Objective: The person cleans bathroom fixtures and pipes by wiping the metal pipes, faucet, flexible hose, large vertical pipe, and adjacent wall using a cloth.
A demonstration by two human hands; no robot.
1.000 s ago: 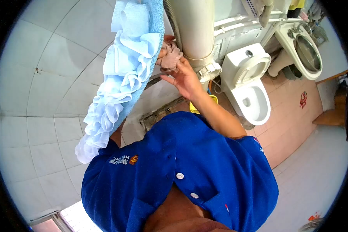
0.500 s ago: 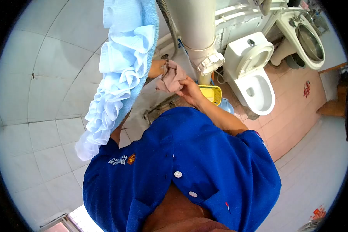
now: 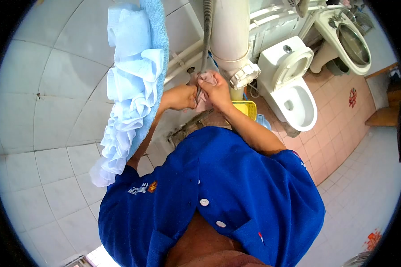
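My right hand (image 3: 217,91) is closed on a pinkish cloth (image 3: 204,103), pressing it around the flexible metal hose (image 3: 206,38). Beside it, my left hand (image 3: 182,97) is curled in a fist at the hose's lower part, against the cloth's left edge. Its fingertips are partly hidden. The hose comes down from the top of the view, left of a thick white pipe (image 3: 229,35). Behind my hands, thin white pipes and a valve (image 3: 190,70) run along the tiled wall.
Light blue ruffled fabric (image 3: 131,84) hangs close to the camera, covering part of my left arm. To the right stand a white toilet (image 3: 298,104) and a pedestal sink (image 3: 367,62). A yellow basket (image 3: 249,108) and a light blue container (image 3: 263,122) sit below the thick pipe.
The cloth has moved up onto the hose with my right hand. My left hand has come out from behind the cloth and now shows as a fist beside it. The hose appears further right.
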